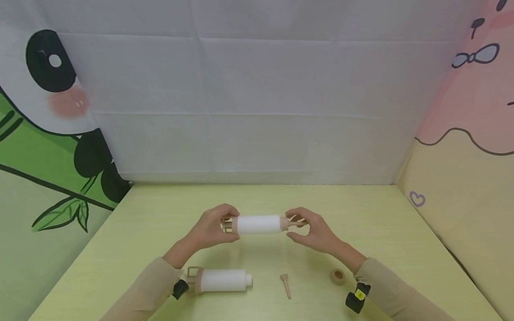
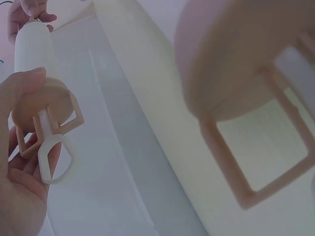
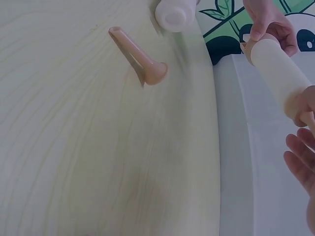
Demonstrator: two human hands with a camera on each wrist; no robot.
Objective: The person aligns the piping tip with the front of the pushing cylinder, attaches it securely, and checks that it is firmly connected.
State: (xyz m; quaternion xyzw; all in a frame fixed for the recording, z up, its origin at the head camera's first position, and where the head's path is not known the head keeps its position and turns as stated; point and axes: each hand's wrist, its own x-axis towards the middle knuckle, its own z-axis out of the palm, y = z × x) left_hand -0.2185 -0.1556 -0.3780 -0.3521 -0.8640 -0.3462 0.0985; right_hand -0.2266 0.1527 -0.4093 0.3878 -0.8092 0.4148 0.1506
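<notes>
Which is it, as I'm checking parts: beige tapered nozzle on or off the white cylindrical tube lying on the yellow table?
Off: on the white cylindrical tube, the narrow end is bare; a beige tapered nozzle lies apart.

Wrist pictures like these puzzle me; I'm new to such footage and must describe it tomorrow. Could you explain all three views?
There is no machine here, only a person's bare hands. The head view comes from a camera worn on the head, looking forward and down. The other two come from cameras on the wrists, so the scene looks tilted there.

The left hand holds one end of a white tube, while the right hand's fingers curl around its narrow tan tip. On the yellowish table lie a second white tube, a flared tan piece and a round tan piece. The large blurred frame in the left wrist view is probably the second tube's end, close to the camera.
</notes>
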